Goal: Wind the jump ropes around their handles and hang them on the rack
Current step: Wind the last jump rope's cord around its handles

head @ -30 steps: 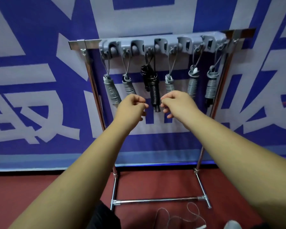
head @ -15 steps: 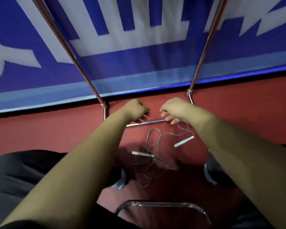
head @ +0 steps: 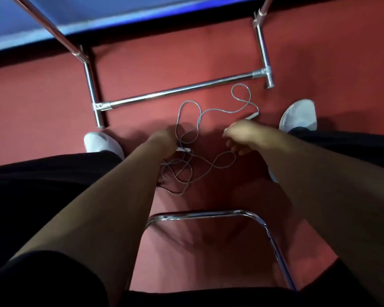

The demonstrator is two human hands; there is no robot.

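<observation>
A person bends over a red floor [head: 164, 58], both bare arms reaching down toward a gray jump rope [head: 222, 110] that lies unwound in loose loops between the white shoes, the left shoe [head: 98, 142] and the right shoe [head: 299, 115]. The rope sits just in front of the chrome crossbar [head: 182, 90] at the foot of the rack, its tangle spreading back toward the person. The left grip [head: 162, 141] is down at the rope, right beside one white handle [head: 184, 149] that pokes out next to the fingers; motion blur hides whether the fingers hold it. The right grip [head: 242, 136] hovers with fingers curled, near the second white handle [head: 253, 115], which lies on the floor just beyond the knuckles; whether it holds anything cannot be told. A bent chrome tube [head: 208, 212] crosses the foreground between the forearms. A blue banner [head: 53, 14] edges the top of the view behind the rack's uprights.
</observation>
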